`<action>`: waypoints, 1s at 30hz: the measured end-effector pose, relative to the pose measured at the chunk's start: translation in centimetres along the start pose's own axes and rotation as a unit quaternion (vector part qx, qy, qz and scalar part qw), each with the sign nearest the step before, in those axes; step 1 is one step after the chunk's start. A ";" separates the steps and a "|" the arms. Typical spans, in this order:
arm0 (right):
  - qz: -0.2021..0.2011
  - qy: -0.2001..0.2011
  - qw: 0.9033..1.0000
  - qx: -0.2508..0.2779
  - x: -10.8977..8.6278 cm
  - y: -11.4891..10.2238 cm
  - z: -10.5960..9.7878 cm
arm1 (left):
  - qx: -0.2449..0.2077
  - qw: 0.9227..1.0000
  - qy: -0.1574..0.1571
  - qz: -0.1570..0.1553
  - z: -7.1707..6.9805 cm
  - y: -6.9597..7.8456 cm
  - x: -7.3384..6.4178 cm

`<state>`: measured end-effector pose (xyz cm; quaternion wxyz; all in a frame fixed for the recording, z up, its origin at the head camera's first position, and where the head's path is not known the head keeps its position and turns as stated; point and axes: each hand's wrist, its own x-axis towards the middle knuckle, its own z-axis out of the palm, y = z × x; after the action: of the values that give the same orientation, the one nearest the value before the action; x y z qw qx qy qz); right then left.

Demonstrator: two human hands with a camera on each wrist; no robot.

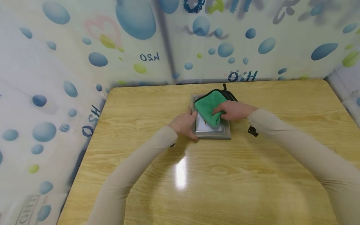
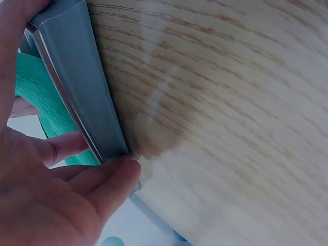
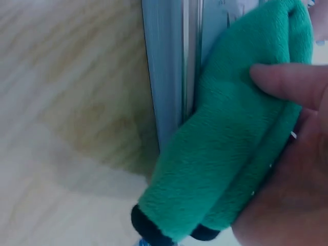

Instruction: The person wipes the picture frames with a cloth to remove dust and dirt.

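A grey picture frame [image 1: 213, 135] lies on the wooden table, a white picture partly visible inside it. My left hand [image 1: 184, 124] grips the frame's left side, thumb near the lower left corner; in the left wrist view its fingers bend around the frame's outer edge [image 2: 84, 77]. Bunched in my right hand [image 1: 234, 110] is a green cleaning cloth [image 1: 208, 104] with black trim, pressed over the frame's upper and middle part. The right wrist view shows the thumb pinching the folded cloth [image 3: 225, 123] against the fingers. Most of the picture is hidden under it.
The light wooden table [image 1: 157, 106] has its far edge just behind the frame. A wall covering [image 1: 174, 43] with blue and green droplets rises behind and to the left. A black loop [image 1: 224, 87] sticks up from the cloth's far corner.
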<state>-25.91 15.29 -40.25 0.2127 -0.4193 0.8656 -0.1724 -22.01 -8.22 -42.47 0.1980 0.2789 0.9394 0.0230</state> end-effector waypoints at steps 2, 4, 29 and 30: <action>-0.005 0.016 1.000 0.003 0.5 -0.4 0.4 | -0.002 1.000 0.004 0.003 -0.1 -0.1 0.0; -0.014 0.026 1.000 -0.002 1.1 -0.7 0.9 | -0.006 1.000 0.004 0.009 -0.1 -0.2 -0.1; -0.010 0.001 0.992 -0.125 -0.7 -1.4 0.9 | -0.009 1.000 0.004 -0.001 -0.5 0.0 -0.1; -0.004 0.003 0.992 -0.129 -1.0 -1.4 0.9 | -0.011 1.000 0.002 -0.004 -0.5 0.0 -0.1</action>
<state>-23.98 15.14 -40.11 0.1535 -0.4463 0.8794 -0.0615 -22.12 -8.22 -41.94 0.1988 0.2733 0.9406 0.0329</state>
